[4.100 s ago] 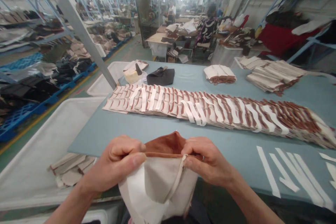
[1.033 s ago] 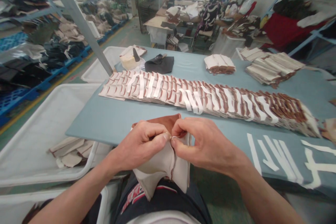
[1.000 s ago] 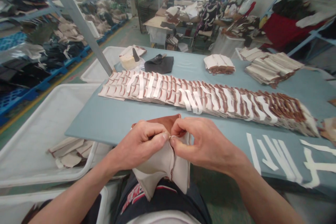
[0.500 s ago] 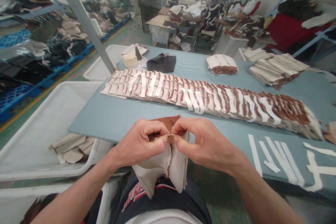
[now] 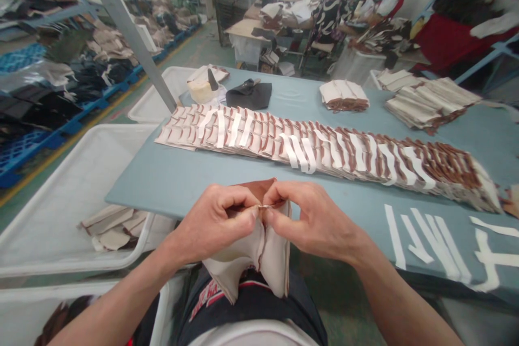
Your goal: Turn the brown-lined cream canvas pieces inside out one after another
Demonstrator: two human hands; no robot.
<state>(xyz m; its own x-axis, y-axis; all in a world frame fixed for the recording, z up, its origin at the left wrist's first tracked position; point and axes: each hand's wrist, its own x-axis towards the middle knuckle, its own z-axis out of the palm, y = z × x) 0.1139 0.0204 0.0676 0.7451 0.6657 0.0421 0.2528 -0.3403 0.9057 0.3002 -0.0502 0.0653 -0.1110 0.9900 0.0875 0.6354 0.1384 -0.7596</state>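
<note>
I hold a folded cream fabric piece with a brown lining (image 5: pixel 247 254) above my lap, at the near edge of the blue table (image 5: pixel 170 178). My left hand (image 5: pixel 214 221) pinches its top edge from the left. My right hand (image 5: pixel 312 219) pinches the same edge from the right. The fingertips of both hands meet at the brown seam. The piece hangs down between my wrists, creased in the middle.
A long overlapping row of cream-and-brown pieces with white strips (image 5: pixel 324 151) crosses the table. Loose white strips (image 5: pixel 430 243) lie at the right. Stacks (image 5: pixel 344 96) sit farther back. A white tray (image 5: pixel 60 205) with several pieces stands at my left. A seated person (image 5: pixel 332 16) works beyond.
Four seconds ago my hands held the piece spread wide open; now they are pressed together, pinching its top edge closed. Over the last second they barely moved.
</note>
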